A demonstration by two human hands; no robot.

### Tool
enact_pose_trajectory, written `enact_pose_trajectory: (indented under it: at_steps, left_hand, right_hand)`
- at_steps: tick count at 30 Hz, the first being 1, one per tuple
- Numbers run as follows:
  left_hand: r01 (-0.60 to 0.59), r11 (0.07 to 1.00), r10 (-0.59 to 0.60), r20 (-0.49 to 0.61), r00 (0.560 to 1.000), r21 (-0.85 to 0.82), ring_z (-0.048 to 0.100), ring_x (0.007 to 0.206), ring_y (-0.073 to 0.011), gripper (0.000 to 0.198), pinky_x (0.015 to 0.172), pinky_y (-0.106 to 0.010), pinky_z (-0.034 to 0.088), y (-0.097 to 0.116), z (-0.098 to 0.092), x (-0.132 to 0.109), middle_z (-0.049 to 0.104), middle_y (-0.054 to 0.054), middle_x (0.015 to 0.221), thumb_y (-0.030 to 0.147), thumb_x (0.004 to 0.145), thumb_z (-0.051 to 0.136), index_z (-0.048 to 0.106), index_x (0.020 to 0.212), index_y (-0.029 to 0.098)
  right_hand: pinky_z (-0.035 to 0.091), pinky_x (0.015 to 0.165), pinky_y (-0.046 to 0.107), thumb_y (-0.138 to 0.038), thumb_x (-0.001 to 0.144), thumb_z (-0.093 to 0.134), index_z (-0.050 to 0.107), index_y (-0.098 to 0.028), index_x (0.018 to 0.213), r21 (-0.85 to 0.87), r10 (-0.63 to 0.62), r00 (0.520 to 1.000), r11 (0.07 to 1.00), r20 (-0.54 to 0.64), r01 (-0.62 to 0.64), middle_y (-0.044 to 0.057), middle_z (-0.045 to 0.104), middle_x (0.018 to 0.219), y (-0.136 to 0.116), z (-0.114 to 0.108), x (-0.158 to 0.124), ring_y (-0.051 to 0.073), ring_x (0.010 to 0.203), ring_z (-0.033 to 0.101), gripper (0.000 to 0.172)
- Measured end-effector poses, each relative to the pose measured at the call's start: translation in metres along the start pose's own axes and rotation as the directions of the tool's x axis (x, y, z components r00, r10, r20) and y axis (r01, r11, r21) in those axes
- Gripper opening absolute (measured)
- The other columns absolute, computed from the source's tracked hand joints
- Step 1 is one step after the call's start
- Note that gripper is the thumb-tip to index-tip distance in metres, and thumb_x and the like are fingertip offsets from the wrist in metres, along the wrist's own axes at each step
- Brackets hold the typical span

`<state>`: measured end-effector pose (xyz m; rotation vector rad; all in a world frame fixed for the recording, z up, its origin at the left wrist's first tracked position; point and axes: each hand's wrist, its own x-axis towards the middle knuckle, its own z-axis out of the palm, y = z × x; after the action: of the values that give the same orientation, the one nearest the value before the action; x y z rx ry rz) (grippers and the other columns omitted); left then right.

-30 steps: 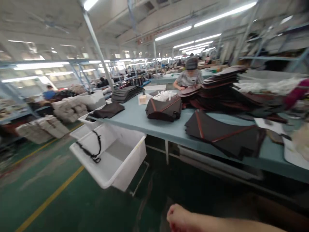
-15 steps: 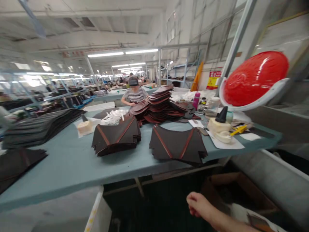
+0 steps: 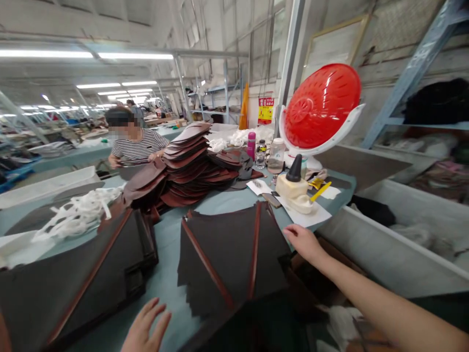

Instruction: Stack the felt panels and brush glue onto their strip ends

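A stack of dark panels with two reddish-brown strips (image 3: pixel 220 244) lies at the table's front edge. My right hand (image 3: pixel 306 242) is just beyond its right side, with fingers curled in and nothing visible in them. Whether it touches the stack, I cannot tell. At the lower left, my left hand (image 3: pixel 146 327) is open, fingers spread, holding nothing. It is between that stack and a second stack of similar striped panels (image 3: pixel 80 274) to the left.
Behind are a tall pile of brown curved pieces (image 3: pixel 190 166) and white strips (image 3: pixel 80 210). A cream pot with a black cone (image 3: pixel 293 183) stands by a yellow-handled tool (image 3: pixel 320 191) and a red heater-like dish (image 3: pixel 322 107). A grey bin (image 3: pixel 406 244) is right; a co-worker (image 3: pixel 135 142) sits opposite.
My view has turned right and come closer to the table. My right hand has risen from below the table edge to the panels' right side. My left hand has come into view.
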<state>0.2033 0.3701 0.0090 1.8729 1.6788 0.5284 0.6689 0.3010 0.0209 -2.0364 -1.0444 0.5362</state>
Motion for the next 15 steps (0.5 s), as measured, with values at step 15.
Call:
enact_pose_trajectory:
  at_steps: [15]
  left_hand:
    - [0.155,0.981,-0.142,-0.113,0.983,0.118,0.057,0.095,-0.0286,0.038,0.086,-0.038,0.042,0.096,0.042,0.164,0.063,-0.013,0.095,0.044,0.070,0.056,0.060,0.092,0.013]
  right_hand:
    - [0.039,0.057,0.032,-0.052,0.070,0.056,0.054,-0.020,0.086,-0.405,0.175,0.982,0.905,0.076,-0.130,0.006,0.060,0.070,-0.003,0.040,0.088,0.024,0.066,0.058,0.036]
